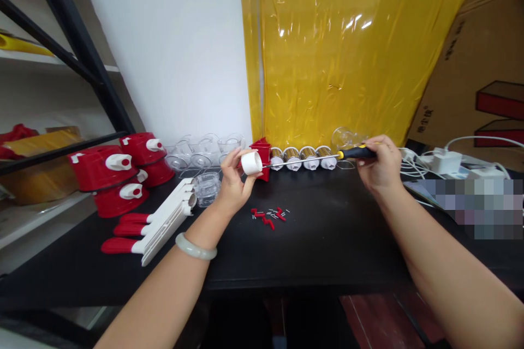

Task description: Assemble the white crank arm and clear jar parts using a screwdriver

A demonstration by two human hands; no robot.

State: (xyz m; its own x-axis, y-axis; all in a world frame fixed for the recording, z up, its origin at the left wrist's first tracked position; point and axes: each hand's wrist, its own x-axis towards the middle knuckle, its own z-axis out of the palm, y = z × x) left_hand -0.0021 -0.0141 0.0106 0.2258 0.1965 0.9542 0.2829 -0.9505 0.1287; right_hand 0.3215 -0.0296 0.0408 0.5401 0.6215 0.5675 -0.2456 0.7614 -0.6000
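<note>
My left hand (pixel 234 180) is closed round a short white plastic cylinder (pixel 250 163), held above the black table. In my right hand (pixel 381 163) is a screwdriver (pixel 355 151) with a black and yellow handle. Its long thin shaft points left, and the tip is at the right side of the white cylinder; I cannot tell how far it goes in. Just behind the cylinder stands a red plastic part (pixel 262 154). On the table below lie small red pieces (pixel 268 223) among several tiny screws (pixel 273 214).
Grater drums (pixel 292 158) line the back beside clear plastic cups (pixel 202 154). White arms with red handles (pixel 164 223) and stacked red housings (pixel 107 169) occupy the left. White chargers and cables (pixel 446 161) lie right, before a cardboard box (pixel 462 54). A black shelf frame (pixel 69 22) rises left.
</note>
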